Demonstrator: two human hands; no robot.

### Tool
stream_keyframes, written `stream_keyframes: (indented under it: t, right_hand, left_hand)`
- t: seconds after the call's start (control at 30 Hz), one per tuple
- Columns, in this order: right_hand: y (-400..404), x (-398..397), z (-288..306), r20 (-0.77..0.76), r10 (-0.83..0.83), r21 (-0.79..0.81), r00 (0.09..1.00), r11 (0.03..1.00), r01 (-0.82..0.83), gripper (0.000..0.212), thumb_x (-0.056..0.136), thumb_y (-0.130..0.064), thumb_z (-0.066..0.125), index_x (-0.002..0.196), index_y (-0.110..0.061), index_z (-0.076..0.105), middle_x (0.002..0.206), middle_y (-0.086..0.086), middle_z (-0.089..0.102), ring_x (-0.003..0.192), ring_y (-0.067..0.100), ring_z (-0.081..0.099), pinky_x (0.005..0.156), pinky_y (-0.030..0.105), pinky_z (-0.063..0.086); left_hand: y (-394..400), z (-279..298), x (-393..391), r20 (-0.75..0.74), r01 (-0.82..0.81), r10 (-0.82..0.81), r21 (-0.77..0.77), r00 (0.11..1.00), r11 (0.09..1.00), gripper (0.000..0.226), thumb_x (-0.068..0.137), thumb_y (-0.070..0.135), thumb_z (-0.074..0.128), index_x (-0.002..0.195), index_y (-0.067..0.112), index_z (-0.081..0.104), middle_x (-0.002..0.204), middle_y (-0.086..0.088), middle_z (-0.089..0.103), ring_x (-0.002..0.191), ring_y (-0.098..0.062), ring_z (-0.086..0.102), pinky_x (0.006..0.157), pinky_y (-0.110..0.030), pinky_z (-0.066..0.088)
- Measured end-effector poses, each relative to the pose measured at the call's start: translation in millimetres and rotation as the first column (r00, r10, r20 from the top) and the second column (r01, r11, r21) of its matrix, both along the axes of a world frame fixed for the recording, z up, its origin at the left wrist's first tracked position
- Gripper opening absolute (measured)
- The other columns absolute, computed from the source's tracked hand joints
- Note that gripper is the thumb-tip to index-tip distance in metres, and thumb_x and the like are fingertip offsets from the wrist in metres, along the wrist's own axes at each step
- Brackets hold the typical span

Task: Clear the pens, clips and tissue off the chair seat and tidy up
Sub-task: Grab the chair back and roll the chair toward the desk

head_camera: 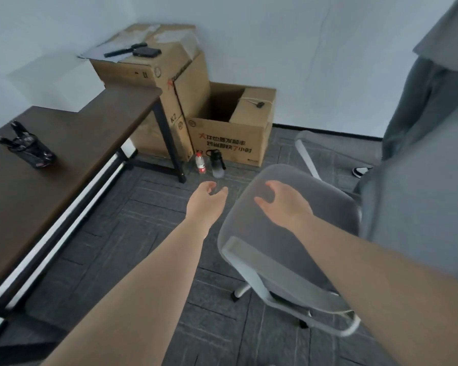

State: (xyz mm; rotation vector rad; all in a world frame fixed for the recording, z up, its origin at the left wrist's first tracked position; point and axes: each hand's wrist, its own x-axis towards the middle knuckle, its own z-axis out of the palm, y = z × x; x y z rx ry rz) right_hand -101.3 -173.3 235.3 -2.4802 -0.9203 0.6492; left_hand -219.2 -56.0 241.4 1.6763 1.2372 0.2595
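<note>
Seat: the chair seat [296, 233] is showing bare grey mesh; no pens, clips or tissue are lying on it
Pens: they are standing in a black mesh holder [32, 150] on the desk [72, 143] (clips and tissue I cannot find)
Left hand: the left hand [205, 200] is hovering over the carpet just beside the seat, fingers apart, holding nothing
Right hand: the right hand [286, 203] is hanging over the seat, fingers spread and curled, empty
Risk: the chair is probably on casters; a hard push could be sending it into the bottles [209, 163] or the desk leg
Room: open carpet is lying between desk and chair; cardboard boxes [222, 128] are closing the far corner, a person in grey [421, 159] is crowding the right edge
</note>
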Motion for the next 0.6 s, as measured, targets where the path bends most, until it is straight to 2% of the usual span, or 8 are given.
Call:
stream_keyframes:
  t: [0.07, 0.17, 0.2, 0.3, 0.43, 0.5, 0.57, 0.6]
  right_hand:
    - [-35, 13, 15, 0.121, -0.025, 0.006, 0.992, 1.0, 0.024, 0.058, 0.093, -0.045, 0.048, 0.144, -0.02, 0.038, 0.146, 0.003, 0.048, 0.134, 0.026, 0.044, 0.112, 0.049, 0.034]
    - [-83, 28, 45, 0.314, -0.065, 0.034, 0.947, 0.998, 0.057, 0.045, 0.092, -0.043, 0.05, 0.129, -0.018, 0.054, 0.125, 0.006, 0.064, 0.119, 0.028, 0.056, 0.103, 0.047, 0.042]
    - [-99, 31, 56, 0.348, -0.085, 0.044, 0.933, 0.996, 0.074, 0.041, 0.092, -0.042, 0.05, 0.124, -0.018, 0.057, 0.118, 0.006, 0.066, 0.114, 0.029, 0.058, 0.1, 0.046, 0.044]
    - [-143, 36, 84, 0.412, -0.084, 0.035, 0.907, 0.996, 0.076, 0.036, 0.093, -0.041, 0.049, 0.118, -0.017, 0.057, 0.113, 0.004, 0.065, 0.109, 0.028, 0.057, 0.091, 0.04, 0.044]
    - [-181, 30, 122, 0.383, -0.031, -0.008, 0.923, 0.999, 0.037, 0.033, 0.095, -0.037, 0.045, 0.119, -0.018, 0.057, 0.114, 0.006, 0.063, 0.108, 0.029, 0.057, 0.081, 0.035, 0.042]
    - [-198, 29, 137, 0.488, 0.0, -0.038, 0.873, 0.999, 0.021, 0.024, 0.095, -0.027, 0.043, 0.107, -0.018, 0.061, 0.112, 0.007, 0.064, 0.12, 0.03, 0.052, 0.097, 0.039, 0.038]
    - [-217, 38, 149, 0.686, -0.006, -0.032, 0.728, 0.999, 0.038, 0.023, 0.092, -0.018, 0.044, 0.105, -0.018, 0.063, 0.13, 0.009, 0.056, 0.142, 0.031, 0.027, 0.119, 0.051, 0.011]
    - [-226, 48, 155, 0.746, -0.042, -0.008, 0.665, 0.997, 0.072, 0.023, 0.091, -0.017, 0.045, 0.106, -0.018, 0.062, 0.141, 0.011, 0.047, 0.148, 0.033, 0.014, 0.119, 0.057, 0.001]
  left_hand:
    - [-30, -4, 12, -0.038, 0.044, -0.045, -0.02, 0.998, 0.999, 0.048, 0.094, 0.039, 0.051, 0.139, 0.023, 0.044, 0.144, 0.001, 0.048, 0.129, -0.023, 0.048, 0.1, -0.037, 0.041]
    - [-76, -9, 23, -0.094, 0.147, -0.149, -0.027, 0.984, 0.989, 0.028, 0.095, 0.036, 0.047, 0.12, 0.026, 0.056, 0.102, 0.008, 0.061, 0.098, -0.021, 0.06, 0.076, -0.029, 0.043]
    - [-91, -9, 27, -0.104, 0.189, -0.19, -0.024, 0.976, 0.982, 0.032, 0.095, 0.038, 0.047, 0.125, 0.025, 0.054, 0.103, 0.009, 0.06, 0.096, -0.019, 0.06, 0.074, -0.029, 0.042]
    - [-131, -3, 39, -0.094, 0.252, -0.248, 0.028, 0.964, 0.967, 0.048, 0.095, 0.044, 0.046, 0.139, 0.025, 0.044, 0.14, 0.004, 0.051, 0.123, -0.022, 0.051, 0.087, -0.032, 0.041]
    - [-176, 25, 52, 0.052, 0.267, -0.271, 0.079, 0.961, 0.96, 0.049, 0.095, 0.046, 0.046, 0.139, 0.025, 0.046, 0.144, 0.005, 0.048, 0.13, -0.02, 0.047, 0.101, -0.035, 0.039]
    - [-201, 35, 52, 0.112, 0.3, -0.305, 0.059, 0.946, 0.952, 0.047, 0.096, 0.042, 0.046, 0.14, 0.027, 0.045, 0.145, 0.007, 0.046, 0.132, -0.017, 0.045, 0.102, -0.033, 0.037]
    - [-225, 34, 48, 0.133, 0.398, -0.402, 0.06, 0.906, 0.915, 0.047, 0.095, 0.026, 0.047, 0.141, 0.033, 0.041, 0.148, 0.011, 0.041, 0.129, -0.011, 0.046, 0.101, -0.027, 0.037]
    - [-237, 31, 46, 0.108, 0.476, -0.48, 0.065, 0.87, 0.877, 0.055, 0.093, 0.015, 0.047, 0.142, 0.037, 0.037, 0.15, 0.014, 0.036, 0.124, -0.007, 0.049, 0.096, -0.02, 0.04]
